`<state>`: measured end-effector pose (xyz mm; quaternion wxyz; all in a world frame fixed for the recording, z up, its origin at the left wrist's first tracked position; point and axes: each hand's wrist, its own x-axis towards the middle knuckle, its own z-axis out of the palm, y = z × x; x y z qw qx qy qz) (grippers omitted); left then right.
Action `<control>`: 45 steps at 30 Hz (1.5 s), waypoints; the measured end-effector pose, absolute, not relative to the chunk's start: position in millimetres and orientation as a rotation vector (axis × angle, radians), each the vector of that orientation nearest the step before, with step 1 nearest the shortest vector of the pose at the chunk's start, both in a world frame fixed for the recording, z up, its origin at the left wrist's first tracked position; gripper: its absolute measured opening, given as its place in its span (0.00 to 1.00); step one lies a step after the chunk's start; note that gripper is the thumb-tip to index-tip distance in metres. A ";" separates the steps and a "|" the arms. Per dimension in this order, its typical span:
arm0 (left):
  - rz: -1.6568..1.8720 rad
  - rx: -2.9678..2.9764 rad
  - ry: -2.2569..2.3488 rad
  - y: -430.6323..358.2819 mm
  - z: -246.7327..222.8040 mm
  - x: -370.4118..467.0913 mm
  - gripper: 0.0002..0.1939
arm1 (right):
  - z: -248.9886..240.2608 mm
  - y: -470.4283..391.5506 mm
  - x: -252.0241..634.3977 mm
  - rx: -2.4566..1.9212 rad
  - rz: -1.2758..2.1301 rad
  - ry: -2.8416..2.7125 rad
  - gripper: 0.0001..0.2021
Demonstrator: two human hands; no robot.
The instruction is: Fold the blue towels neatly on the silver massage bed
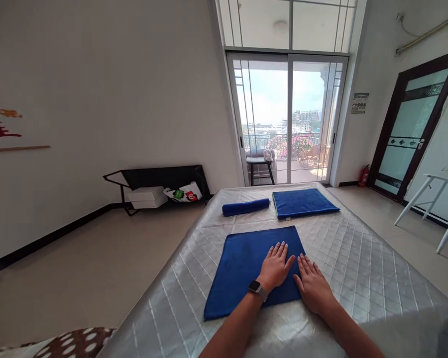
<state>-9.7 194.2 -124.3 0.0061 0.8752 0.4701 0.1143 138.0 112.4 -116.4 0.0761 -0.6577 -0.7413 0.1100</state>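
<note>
A blue cloth (242, 268) lies spread flat on the silver quilted cover (343, 238). My left hand (275, 268), with a watch (258, 290) on its wrist, rests palm down on the right part of this cloth, fingers stretched out. Along the cloth's right edge lies my right hand (314, 284), also flat, partly on the cover. Neither hand grips anything. Beyond them are a rolled blue cloth (245, 207) and, to its right, a stack of flat blue cloths (305, 203).
A black bench (160, 178) stands by the left wall, with white boxes (147, 197) and a printed bag (184, 193) under it. Sliding glass doors (289, 119) are ahead. On the right stand a white table (446, 178) and a fire extinguisher (363, 176).
</note>
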 end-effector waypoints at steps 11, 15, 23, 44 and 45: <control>0.289 2.364 2.118 233.9 -153.0 -184.6 0.38 | -103.5 106.3 136.8 -2.006 0.425 -2.204 0.34; 0.259 2.270 2.186 240.4 -157.3 -198.9 0.39 | -102.8 110.0 141.5 -1.989 0.465 -2.212 0.34; 0.220 2.314 2.205 237.3 -151.5 -194.2 0.41 | -64.0 187.3 114.7 -1.944 0.369 -2.230 0.33; 0.121 2.457 2.104 231.8 -127.8 -165.6 0.41 | -94.4 241.2 123.7 -2.080 0.421 -2.096 0.33; 0.129 2.521 2.019 234.0 -124.5 -150.8 0.40 | -95.8 241.7 123.5 -2.076 0.415 -2.100 0.33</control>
